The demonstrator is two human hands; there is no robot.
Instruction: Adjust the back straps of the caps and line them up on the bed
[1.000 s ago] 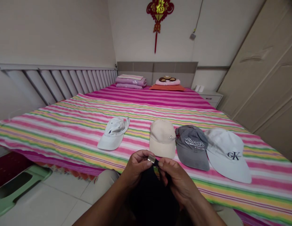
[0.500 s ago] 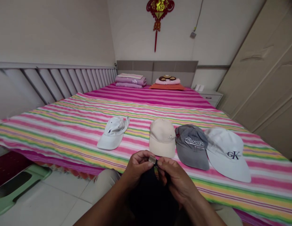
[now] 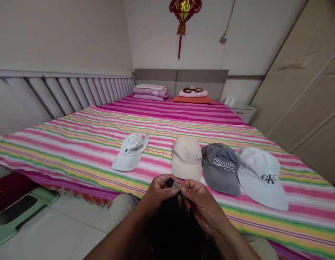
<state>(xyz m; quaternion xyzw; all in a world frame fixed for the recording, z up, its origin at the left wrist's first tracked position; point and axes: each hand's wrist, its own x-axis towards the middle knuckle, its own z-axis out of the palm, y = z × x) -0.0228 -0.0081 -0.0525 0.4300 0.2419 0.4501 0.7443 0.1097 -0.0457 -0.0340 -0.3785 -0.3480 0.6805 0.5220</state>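
Note:
A black cap (image 3: 175, 227) hangs over my lap, its strap end and metal buckle (image 3: 176, 185) uppermost between my hands. My left hand (image 3: 159, 191) pinches the dark strap on the buckle's left side. On the other side, my right hand (image 3: 198, 200) grips the strap right by the buckle with thumb and forefinger. Just beyond my fingers lies a beige cap (image 3: 186, 157). Beside it rest a grey cap (image 3: 220, 168) with white lettering and a white cap (image 3: 260, 177) marked CK. Apart to the left is another white cap (image 3: 131, 151) with a small dark emblem.
The caps lie on a bed with a striped sheet (image 3: 83, 144). Folded purple bedding (image 3: 150, 92) and a pink pillow (image 3: 193, 94) sit by the headboard (image 3: 156, 76). A green stool (image 3: 29, 207) stands on the floor at left; a white nightstand (image 3: 243, 110) is at the far right.
The buckle has tilted and shifted slightly right, and a dark strap end now sticks up from it by my left fingers. Both hands keep their hold on the cap.

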